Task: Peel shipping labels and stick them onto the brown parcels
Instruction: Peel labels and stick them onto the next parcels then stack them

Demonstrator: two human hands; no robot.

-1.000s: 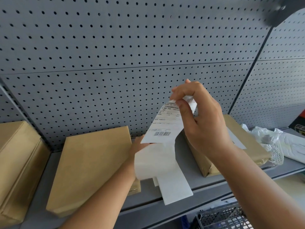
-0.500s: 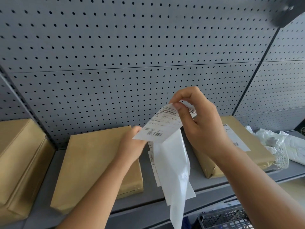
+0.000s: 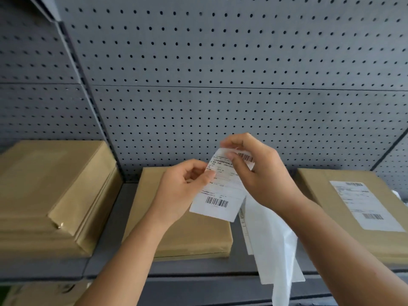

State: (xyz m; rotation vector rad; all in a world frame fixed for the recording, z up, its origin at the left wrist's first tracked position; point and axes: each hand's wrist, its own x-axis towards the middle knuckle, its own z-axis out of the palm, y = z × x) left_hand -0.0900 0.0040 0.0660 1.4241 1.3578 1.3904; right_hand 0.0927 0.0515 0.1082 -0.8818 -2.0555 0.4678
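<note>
One parcel on the right (image 3: 344,217) is already wearing a stuck label (image 3: 364,204); the middle parcel (image 3: 194,235) and the stacked parcels on the left (image 3: 50,195) are showing bare brown paper, so most of the labelling is looking unfinished as far as this view reaches. Both hands are working in the air above the shelf (image 3: 110,228), in front of the pegboard (image 3: 220,62); the right hand (image 3: 262,173) is pinching the top edge of a printed shipping label (image 3: 220,195), and the left hand (image 3: 183,188) is closing thumb and fingers on its left edge. White backing paper (image 3: 273,246) is hanging down behind the label, seemingly peeled away; whether it is fully free I cannot tell. Judging from this, the peel is nearly complete and the sticking of this label is not yet done, with the bare middle parcel directly beneath looking the likeliest target.
</note>
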